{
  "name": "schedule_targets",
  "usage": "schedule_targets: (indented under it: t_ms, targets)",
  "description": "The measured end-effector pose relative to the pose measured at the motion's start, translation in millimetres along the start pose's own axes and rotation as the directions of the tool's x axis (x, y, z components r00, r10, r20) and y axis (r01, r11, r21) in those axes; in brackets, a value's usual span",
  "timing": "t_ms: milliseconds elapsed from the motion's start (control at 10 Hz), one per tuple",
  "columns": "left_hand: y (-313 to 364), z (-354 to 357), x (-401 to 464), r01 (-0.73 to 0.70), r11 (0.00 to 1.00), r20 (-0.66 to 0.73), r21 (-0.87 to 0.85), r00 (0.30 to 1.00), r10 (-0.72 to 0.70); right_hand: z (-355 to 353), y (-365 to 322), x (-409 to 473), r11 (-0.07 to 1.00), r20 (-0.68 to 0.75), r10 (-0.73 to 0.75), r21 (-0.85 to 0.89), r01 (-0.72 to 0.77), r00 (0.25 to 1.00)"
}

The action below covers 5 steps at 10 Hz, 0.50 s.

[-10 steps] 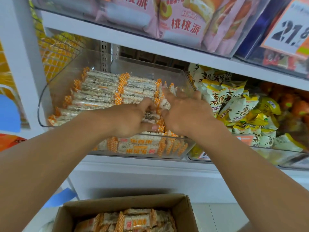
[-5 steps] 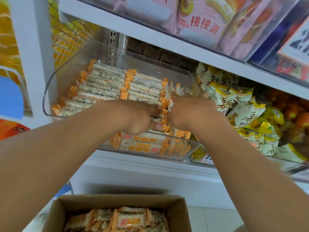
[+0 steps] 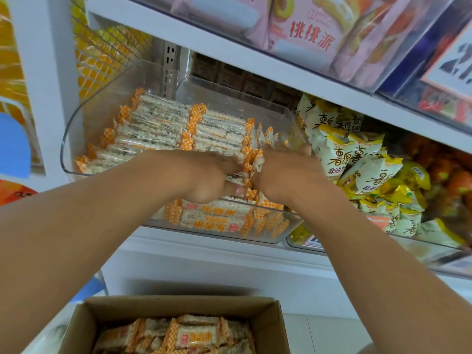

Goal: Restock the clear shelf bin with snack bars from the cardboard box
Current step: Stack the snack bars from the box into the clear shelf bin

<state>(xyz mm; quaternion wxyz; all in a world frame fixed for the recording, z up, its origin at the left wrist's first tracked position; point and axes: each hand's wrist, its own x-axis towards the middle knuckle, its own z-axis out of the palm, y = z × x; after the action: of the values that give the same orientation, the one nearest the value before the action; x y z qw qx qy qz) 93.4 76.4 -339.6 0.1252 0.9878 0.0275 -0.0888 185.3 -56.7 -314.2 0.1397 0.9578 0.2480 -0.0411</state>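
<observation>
Clear bin (image 3: 102, 108) and cardboard box (image 3: 274, 328) both hold snack bars (image 3: 158, 126)

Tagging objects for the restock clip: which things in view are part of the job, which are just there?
Job:
- clear bin
- snack bars in it
- cardboard box with more bars
- left hand, right hand, both on bars

Just there:
- yellow snack bags
- pink packs
- price tag

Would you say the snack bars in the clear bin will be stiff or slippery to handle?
Probably fairly stiff: the snack bars lie flat in straight rows. Their glossy wrappers look slippery, so they may slide. Visibly puffed filling suggests they are light and crushable.
</observation>
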Motion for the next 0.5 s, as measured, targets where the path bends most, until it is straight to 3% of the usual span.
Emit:
schedule_targets:
  t_ms: [300,400,500]
  targets:
    - [4,-1,7,-0.066,0.998,-0.034,-0.015,0.997,0.066,11,23,-12,0.967,0.045,-0.214,0.151,0.205,0.976]
    - [1,2,10,-0.069,0.998,-0.053,-0.006,0.996,0.068,10,23,-16,0.95,0.143,-0.243,0.234,0.206,0.96]
    - [0,5,12,-0.072,0.997,-0.066,0.008,0.995,0.072,10,19,-17,0.96,0.152,-0.222,0.205,0.189,0.963]
